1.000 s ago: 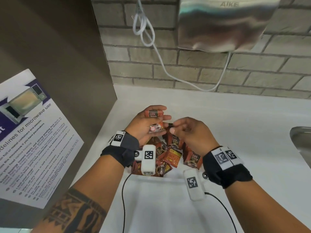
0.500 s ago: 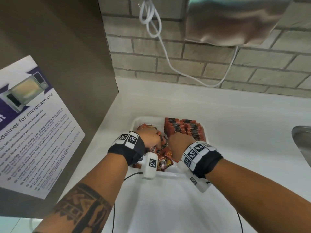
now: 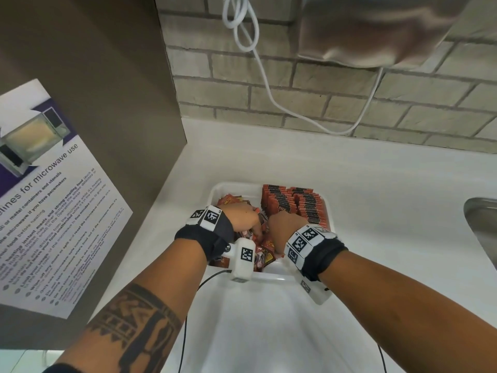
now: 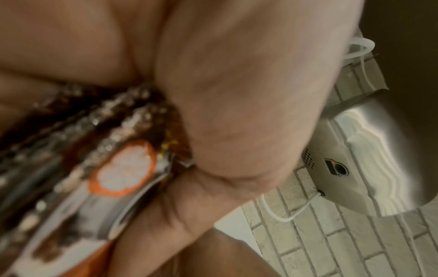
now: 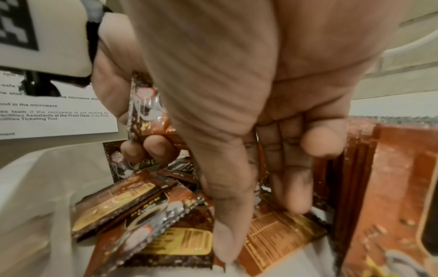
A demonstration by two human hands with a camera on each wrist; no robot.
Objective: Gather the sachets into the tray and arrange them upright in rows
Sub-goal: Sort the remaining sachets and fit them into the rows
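Observation:
A white tray (image 3: pixel 270 277) sits on the counter. Upright rows of red-brown sachets (image 3: pixel 295 203) fill its back right part. Loose sachets (image 3: pixel 266 254) lie jumbled at its left and front. My left hand (image 3: pixel 243 219) is down in the tray and grips a small stack of sachets (image 4: pixel 113 168) between thumb and fingers; the stack (image 5: pixel 144 112) shows on edge in the right wrist view. My right hand (image 3: pixel 285 224) is beside it. Its thumb and straight fingers (image 5: pixel 294 202) point down onto the loose sachets (image 5: pixel 142 206), next to the upright row (image 5: pixel 391 187). It holds nothing.
A steel hand dryer (image 3: pixel 376 28) hangs on the brick wall behind, with a white cable (image 3: pixel 263 76) looping below it. A brown panel with a microwave notice (image 3: pixel 53 197) closes off the left. A steel sink (image 3: pixel 484 230) edges in at the right of the counter (image 3: pixel 376 211).
Both hands have dropped from above the tray down into it. The left still holds its sachets. The right has left that stack and reaches to the loose ones.

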